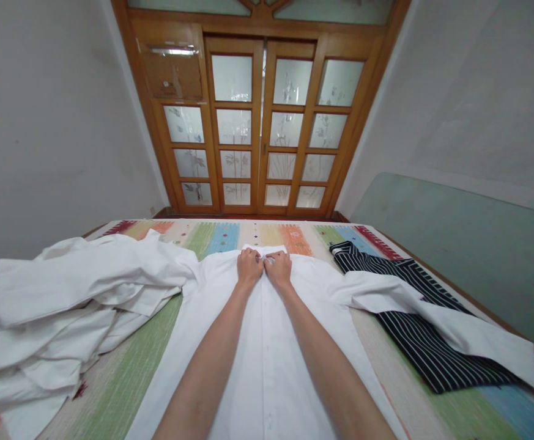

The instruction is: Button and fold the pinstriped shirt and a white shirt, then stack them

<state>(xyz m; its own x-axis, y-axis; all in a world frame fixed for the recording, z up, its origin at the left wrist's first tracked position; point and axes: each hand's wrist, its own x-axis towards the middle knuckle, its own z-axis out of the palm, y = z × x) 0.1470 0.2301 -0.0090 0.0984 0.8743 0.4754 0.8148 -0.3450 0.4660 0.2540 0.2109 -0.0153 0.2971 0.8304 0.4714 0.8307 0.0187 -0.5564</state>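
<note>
A white button-up shirt (243, 366) lies front side up on the bed, its collar toward the far edge and its sleeves spread out to both sides. At the collar, my left hand (249, 266) has its fingers closed on the shirt's left collar edge. Right beside it, my right hand (278, 267) pinches the other side of the collar opening. Both hands almost meet at the top of the button placket. The fingertips partly hide the collar button, so I cannot see whether it is fastened.
Rumpled white clothing (87, 287) is heaped at the left. A black-and-white striped garment (425, 342) lies folded at the right, partly under the shirt's sleeve. A striped multicolour bedspread (124, 373) covers the bed. Beyond stand wooden glass-paned doors (260, 122); a pale green headboard (454, 244) runs along the right.
</note>
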